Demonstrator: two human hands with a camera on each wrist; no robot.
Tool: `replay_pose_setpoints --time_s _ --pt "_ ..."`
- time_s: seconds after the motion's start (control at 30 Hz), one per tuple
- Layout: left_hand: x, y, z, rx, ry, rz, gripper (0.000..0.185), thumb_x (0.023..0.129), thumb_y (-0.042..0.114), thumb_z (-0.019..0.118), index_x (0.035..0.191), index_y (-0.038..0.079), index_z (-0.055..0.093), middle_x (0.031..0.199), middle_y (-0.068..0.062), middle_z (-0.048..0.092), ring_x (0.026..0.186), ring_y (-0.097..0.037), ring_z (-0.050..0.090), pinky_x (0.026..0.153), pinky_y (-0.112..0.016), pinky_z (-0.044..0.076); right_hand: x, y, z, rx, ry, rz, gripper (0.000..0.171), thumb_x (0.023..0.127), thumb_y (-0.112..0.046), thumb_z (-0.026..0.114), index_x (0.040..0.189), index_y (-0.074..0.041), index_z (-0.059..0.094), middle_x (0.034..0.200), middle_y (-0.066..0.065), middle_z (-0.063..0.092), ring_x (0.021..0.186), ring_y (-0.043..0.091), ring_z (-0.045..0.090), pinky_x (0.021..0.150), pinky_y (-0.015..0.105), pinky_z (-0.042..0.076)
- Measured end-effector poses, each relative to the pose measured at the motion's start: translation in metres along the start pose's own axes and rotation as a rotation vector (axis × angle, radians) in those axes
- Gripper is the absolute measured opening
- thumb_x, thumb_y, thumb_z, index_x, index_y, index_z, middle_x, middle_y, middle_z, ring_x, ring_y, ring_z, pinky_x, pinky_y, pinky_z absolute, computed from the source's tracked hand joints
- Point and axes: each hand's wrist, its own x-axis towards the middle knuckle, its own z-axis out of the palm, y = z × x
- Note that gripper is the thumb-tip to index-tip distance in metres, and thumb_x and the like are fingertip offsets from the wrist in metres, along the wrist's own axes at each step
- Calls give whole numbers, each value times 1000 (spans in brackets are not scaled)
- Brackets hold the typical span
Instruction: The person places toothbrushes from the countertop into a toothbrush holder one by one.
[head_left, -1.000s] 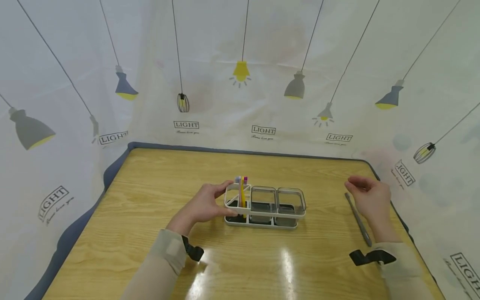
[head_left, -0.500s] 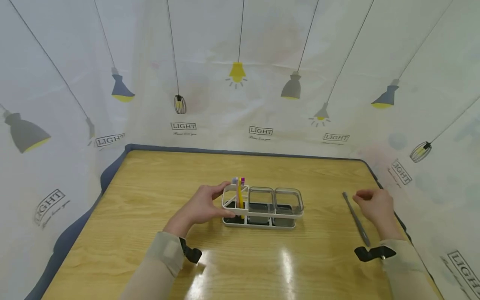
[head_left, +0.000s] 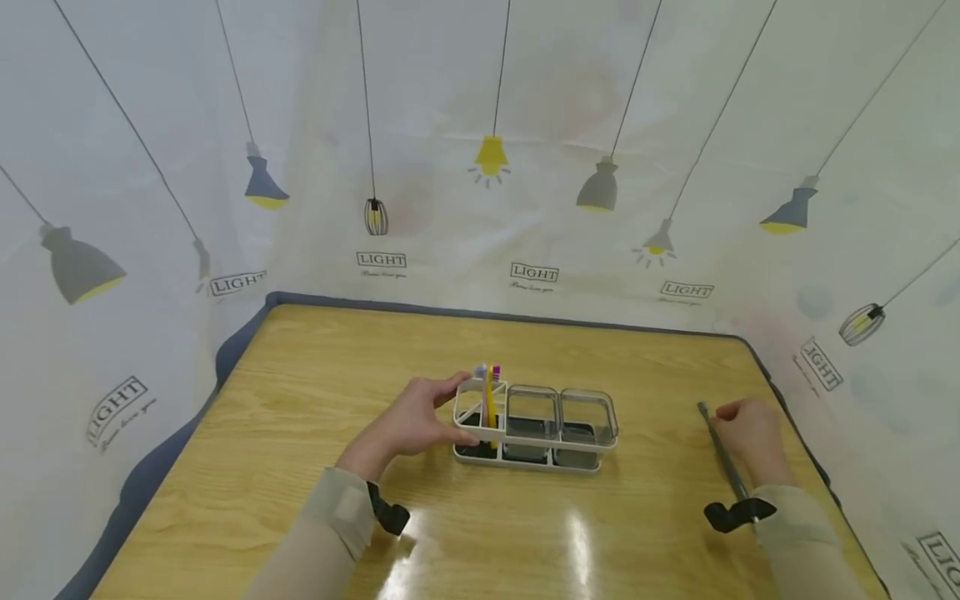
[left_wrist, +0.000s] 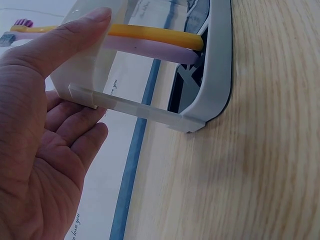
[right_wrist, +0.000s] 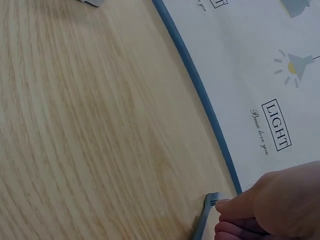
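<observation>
Two hands at a toothbrush rack on the counter [head_left: 315,392].
Left hand [head_left: 415,417] clasps the white rack [head_left: 534,425]; right hand [head_left: 753,432], fingers curled, pinches the grey toothbrush [head_left: 722,454] lying flat—apparently mid-pickup; lifting comes next.
</observation>
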Motion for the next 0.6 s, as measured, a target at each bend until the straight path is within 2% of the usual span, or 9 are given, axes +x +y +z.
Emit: replay_pose_setpoints --time_s 0.23,0.47,0.6 --pt "-1 0 3 -13 -8 -1 105 78 35 98 163 10 42 166 -4 39 149 -26 43 119 -39 40 1 1 9 -47 -11 14 24 95 -5 71 103 17 72 101 33 70 89 45 68 69 49 60" --pt "-1 0 2 -12 -9 6 104 78 37 97 163 11 42 166 -5 39 149 -27 43 119 -40 40 3 4 15 -117 16 -22 26 94 -6 68 102 17 73 102 34 71 93 51 68 75 55 61" --pt "-1 0 -1 -10 -4 9 104 78 36 97 163 10 42 166 -5 39 149 -26 43 119 -39 40 6 -1 18 -128 26 -55 22 91 -2 63 95 16 75 97 33 72 92 52 68 76 58 60"
